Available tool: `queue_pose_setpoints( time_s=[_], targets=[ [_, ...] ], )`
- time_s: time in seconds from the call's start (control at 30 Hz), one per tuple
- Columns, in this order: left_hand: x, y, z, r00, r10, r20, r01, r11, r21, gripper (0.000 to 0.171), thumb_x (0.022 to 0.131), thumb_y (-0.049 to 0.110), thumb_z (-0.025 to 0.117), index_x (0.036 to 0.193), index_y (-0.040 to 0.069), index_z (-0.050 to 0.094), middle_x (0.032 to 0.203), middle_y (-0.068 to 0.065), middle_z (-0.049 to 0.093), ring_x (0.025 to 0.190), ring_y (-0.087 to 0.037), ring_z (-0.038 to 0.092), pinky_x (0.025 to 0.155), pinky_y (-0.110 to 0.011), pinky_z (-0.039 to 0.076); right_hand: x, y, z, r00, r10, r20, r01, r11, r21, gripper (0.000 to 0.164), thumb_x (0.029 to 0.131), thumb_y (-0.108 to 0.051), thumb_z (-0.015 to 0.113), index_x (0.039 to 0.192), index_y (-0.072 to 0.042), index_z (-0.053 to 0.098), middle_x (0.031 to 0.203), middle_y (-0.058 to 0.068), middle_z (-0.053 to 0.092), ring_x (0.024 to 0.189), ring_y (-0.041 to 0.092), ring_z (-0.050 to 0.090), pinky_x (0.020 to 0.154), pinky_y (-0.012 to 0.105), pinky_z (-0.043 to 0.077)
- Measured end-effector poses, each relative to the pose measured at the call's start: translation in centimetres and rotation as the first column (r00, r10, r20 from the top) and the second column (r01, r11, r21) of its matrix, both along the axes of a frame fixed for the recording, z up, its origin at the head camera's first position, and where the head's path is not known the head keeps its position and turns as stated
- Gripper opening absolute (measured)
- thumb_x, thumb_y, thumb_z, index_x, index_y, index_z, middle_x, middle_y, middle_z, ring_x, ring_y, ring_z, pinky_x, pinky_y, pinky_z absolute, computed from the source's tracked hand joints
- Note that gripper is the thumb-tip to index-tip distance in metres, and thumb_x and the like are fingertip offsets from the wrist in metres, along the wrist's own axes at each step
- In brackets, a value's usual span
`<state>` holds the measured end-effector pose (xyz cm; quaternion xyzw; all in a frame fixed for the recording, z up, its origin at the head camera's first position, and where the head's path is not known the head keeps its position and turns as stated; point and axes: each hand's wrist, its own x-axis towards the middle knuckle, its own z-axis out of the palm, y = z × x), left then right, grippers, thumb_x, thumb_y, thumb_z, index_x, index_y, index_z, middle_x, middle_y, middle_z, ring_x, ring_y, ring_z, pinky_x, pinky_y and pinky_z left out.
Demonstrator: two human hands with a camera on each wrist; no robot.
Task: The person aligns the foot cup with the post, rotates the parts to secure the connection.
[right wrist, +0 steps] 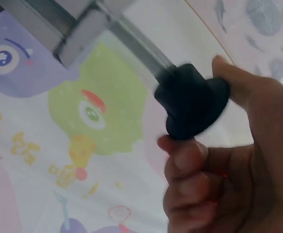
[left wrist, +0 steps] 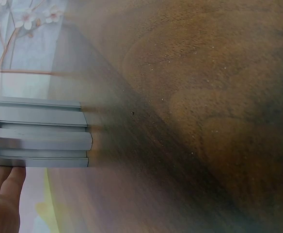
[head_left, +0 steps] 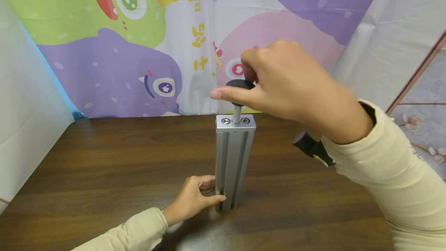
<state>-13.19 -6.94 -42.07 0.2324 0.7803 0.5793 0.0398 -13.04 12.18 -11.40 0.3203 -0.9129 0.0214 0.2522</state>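
A silver aluminium profile [head_left: 232, 158] stands upright on the brown table, with grooves along its sides. Its metal end plate [head_left: 235, 126] carries two screws, and the stem of a black levelling foot [right wrist: 192, 102] rises between them. My right hand [head_left: 289, 78] pinches the round black base of this foot, thumb on one side and curled fingers on the other. Low on the profile, my left hand [head_left: 189, 200] grips it with the thumb across the front; the left wrist view shows fingers [left wrist: 10, 184] against its side. The stem's lower end is hidden inside the plate.
The wooden table [head_left: 139, 158] reaches back to a cartoon-printed curtain [head_left: 195, 100]. White sheeting [head_left: 31, 100] hangs on the left, and flower-patterned panels [head_left: 425, 127] stand on the right. A dark strapped device [head_left: 310, 146] sits under the right wrist.
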Motion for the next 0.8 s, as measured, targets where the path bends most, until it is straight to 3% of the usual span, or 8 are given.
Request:
queue_pose_setpoints(
  time_s=[0.17, 0.33, 0.43, 0.53, 0.63, 0.7, 0.8],
  targets=[
    [0.0, 0.0, 0.0, 1.0, 0.002, 0.001, -0.002, 1.0, -0.008, 0.051, 0.074, 0.01, 0.083, 0.111, -0.017, 0.061, 0.104, -0.027, 0.067, 0.098, -0.037, 0.066, 0.084, -0.032, 0.057, 0.5, -0.7, -0.3, 0.995, -0.094, -0.031, 0.093, 0.995, -0.028, 0.063, 0.08, -0.07, 0.059, 0.057, -0.015, 0.038, 0.051, -0.003, 0.033, 0.048, 0.013, 0.03, 0.041, 0.03, 0.03],
    [0.0, 0.0, 0.0, 1.0, 0.001, 0.004, -0.001, 1.0, -0.022, 0.052, 0.074, 0.011, 0.083, 0.112, -0.017, 0.06, 0.106, -0.029, 0.066, 0.098, -0.038, 0.066, 0.084, -0.033, 0.057, 0.7, -0.6, -0.3, 0.995, -0.094, -0.014, 0.094, 0.995, -0.035, 0.059, 0.082, -0.067, 0.06, 0.06, -0.014, 0.046, 0.052, -0.001, 0.043, 0.048, 0.016, 0.039, 0.044, 0.03, 0.036],
    [0.0, 0.0, 0.0, 1.0, -0.001, 0.002, 0.001, 1.0, -0.02, 0.05, 0.074, 0.011, 0.083, 0.111, -0.016, 0.061, 0.105, -0.028, 0.067, 0.098, -0.037, 0.066, 0.084, -0.033, 0.058, 0.7, 0.0, -0.1, 0.996, -0.071, 0.045, 0.072, 0.997, -0.023, 0.054, 0.086, -0.065, 0.056, 0.071, -0.014, 0.057, 0.058, -0.003, 0.052, 0.052, 0.015, 0.048, 0.05, 0.029, 0.042],
    [0.0, 0.1, -0.1, 1.0, -0.007, 0.0, 0.007, 1.0, -0.012, 0.047, 0.074, 0.011, 0.083, 0.109, -0.014, 0.063, 0.102, -0.025, 0.068, 0.097, -0.036, 0.067, 0.084, -0.032, 0.058, 0.5, 1.2, 0.4, 0.988, -0.003, 0.152, -0.004, 0.999, 0.046, 0.05, 0.091, -0.063, 0.05, 0.1, -0.017, 0.065, 0.073, -0.01, 0.062, 0.062, 0.008, 0.056, 0.06, 0.025, 0.047],
    [-0.1, 0.1, -0.1, 1.0, -0.018, 0.005, 0.018, 1.0, 0.001, 0.045, 0.075, 0.011, 0.082, 0.108, -0.013, 0.064, 0.101, -0.024, 0.069, 0.097, -0.035, 0.067, 0.084, -0.031, 0.057, 0.3, 2.6, 0.9, 0.957, 0.123, 0.264, -0.167, 0.974, 0.15, 0.048, 0.096, -0.05, 0.051, 0.134, -0.019, 0.053, 0.108, -0.011, 0.067, 0.084, 0.003, 0.061, 0.08, 0.025, 0.052],
    [-0.1, 0.1, -0.1, 1.0, -0.022, 0.01, 0.022, 1.0, 0.009, 0.044, 0.075, 0.01, 0.082, 0.107, -0.013, 0.064, 0.1, -0.023, 0.07, 0.097, -0.035, 0.067, 0.084, -0.031, 0.057, 0.2, 3.1, 1.1, 0.925, 0.226, 0.306, -0.292, 0.938, 0.188, 0.052, 0.098, -0.031, 0.056, 0.146, -0.022, 0.04, 0.132, -0.011, 0.056, 0.107, 0.003, 0.057, 0.096, 0.028, 0.049],
    [-0.1, 0.2, -0.1, 0.999, -0.027, 0.018, 0.027, 0.999, 0.023, 0.041, 0.075, 0.01, 0.082, 0.107, -0.012, 0.065, 0.1, -0.022, 0.07, 0.097, -0.035, 0.067, 0.084, -0.03, 0.057, 0.1, 3.2, 1.4, 0.883, 0.342, 0.321, -0.414, 0.89, 0.191, 0.063, 0.094, -0.003, 0.057, 0.149, -0.025, 0.034, 0.148, -0.015, 0.038, 0.132, 0.003, 0.038, 0.112, 0.029, 0.036]
  ],
)
